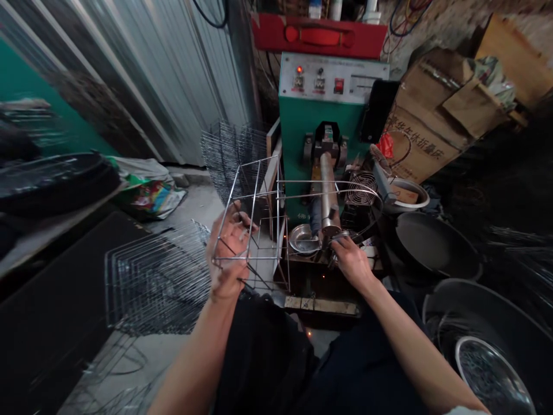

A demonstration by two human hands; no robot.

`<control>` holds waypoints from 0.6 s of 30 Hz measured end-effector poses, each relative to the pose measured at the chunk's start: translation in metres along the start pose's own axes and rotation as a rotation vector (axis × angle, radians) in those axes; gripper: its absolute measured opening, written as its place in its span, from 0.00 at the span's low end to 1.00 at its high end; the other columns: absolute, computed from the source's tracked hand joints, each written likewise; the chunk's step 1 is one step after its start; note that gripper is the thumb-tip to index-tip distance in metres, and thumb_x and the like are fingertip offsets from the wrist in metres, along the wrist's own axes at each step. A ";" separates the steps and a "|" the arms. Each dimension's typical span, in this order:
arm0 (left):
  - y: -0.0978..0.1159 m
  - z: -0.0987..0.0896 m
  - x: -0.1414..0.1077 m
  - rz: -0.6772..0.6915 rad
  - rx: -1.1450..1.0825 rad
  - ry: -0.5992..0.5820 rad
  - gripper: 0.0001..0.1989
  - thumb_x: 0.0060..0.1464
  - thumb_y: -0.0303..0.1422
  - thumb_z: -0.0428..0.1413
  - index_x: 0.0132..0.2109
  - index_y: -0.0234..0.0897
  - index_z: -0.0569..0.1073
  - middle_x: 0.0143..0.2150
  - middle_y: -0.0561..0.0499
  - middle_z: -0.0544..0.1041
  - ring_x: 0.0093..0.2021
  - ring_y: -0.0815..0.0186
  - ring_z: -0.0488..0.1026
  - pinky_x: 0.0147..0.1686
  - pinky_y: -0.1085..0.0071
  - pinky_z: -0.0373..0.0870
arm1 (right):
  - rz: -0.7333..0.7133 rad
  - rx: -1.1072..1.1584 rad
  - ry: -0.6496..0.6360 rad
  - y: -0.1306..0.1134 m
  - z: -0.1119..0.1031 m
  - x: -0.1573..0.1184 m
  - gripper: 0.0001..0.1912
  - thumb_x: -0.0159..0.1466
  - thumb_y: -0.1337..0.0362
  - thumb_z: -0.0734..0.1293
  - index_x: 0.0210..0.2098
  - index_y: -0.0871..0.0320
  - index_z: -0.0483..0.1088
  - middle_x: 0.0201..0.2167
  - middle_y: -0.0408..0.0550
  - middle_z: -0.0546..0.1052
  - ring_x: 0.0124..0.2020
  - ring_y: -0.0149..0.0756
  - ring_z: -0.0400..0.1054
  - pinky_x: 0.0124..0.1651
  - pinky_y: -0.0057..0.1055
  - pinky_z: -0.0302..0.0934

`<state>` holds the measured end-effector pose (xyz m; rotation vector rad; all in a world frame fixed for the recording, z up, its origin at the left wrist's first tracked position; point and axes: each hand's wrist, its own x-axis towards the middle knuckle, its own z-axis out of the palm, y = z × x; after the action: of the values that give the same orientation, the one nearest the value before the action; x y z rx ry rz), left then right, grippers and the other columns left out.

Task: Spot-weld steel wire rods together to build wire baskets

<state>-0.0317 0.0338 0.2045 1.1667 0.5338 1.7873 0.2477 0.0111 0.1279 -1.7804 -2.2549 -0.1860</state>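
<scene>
A rectangular wire frame point(246, 225) of bright steel rod stretches across the middle of the view, with a curved rod section reaching toward the machine. My left hand point(228, 253) grips its near corner, fingers wrapped around the rods. My right hand point(352, 264) is shut on the frame's far end, right beside the lower tip of a green spot-welding machine point(302, 127). Its thick steel electrode arm point(329, 190) comes down to the wires there. The contact point is partly hidden behind my fingers. A few orange sparks lie below the machine.
A stack of wire racks point(158, 282) sits left of my left hand, and another point(233, 155) stands behind the frame. A small steel bowl point(305, 239) rests at the machine's base. Black round pans point(436, 245) and a steel basin point(492, 374) crowd the right.
</scene>
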 end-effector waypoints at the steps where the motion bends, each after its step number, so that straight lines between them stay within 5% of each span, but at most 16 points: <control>1: -0.002 -0.002 0.002 -0.006 0.000 0.003 0.39 0.34 0.44 0.75 0.56 0.42 0.78 0.49 0.48 0.73 0.50 0.59 0.69 0.52 0.64 0.71 | 0.000 0.006 -0.001 0.000 0.001 0.001 0.20 0.69 0.76 0.60 0.53 0.56 0.76 0.44 0.54 0.78 0.53 0.42 0.68 0.41 0.27 0.66; 9: -0.002 -0.004 0.009 -0.011 0.023 -0.028 0.40 0.31 0.46 0.75 0.55 0.45 0.78 0.46 0.49 0.72 0.47 0.59 0.70 0.48 0.63 0.72 | -0.055 0.021 0.098 0.005 -0.004 -0.007 0.15 0.71 0.74 0.61 0.48 0.59 0.77 0.41 0.55 0.80 0.49 0.43 0.72 0.41 0.29 0.68; 13: 0.011 0.002 -0.005 -0.050 0.022 -0.021 0.42 0.29 0.46 0.76 0.56 0.44 0.78 0.46 0.49 0.72 0.47 0.59 0.71 0.51 0.62 0.71 | -0.226 0.140 0.268 -0.006 -0.014 -0.051 0.11 0.72 0.70 0.62 0.48 0.58 0.76 0.44 0.54 0.81 0.49 0.42 0.74 0.47 0.31 0.70; 18: 0.050 -0.012 -0.024 -0.025 -0.009 0.057 0.35 0.33 0.43 0.73 0.52 0.42 0.80 0.47 0.47 0.76 0.46 0.58 0.74 0.48 0.61 0.76 | -0.465 0.323 0.177 -0.024 0.003 -0.123 0.09 0.72 0.67 0.63 0.43 0.57 0.76 0.36 0.50 0.82 0.37 0.37 0.78 0.40 0.28 0.72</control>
<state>-0.0612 -0.0101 0.2247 1.1008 0.5702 1.8049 0.2508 -0.1089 0.0915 -1.0267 -2.3690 -0.0562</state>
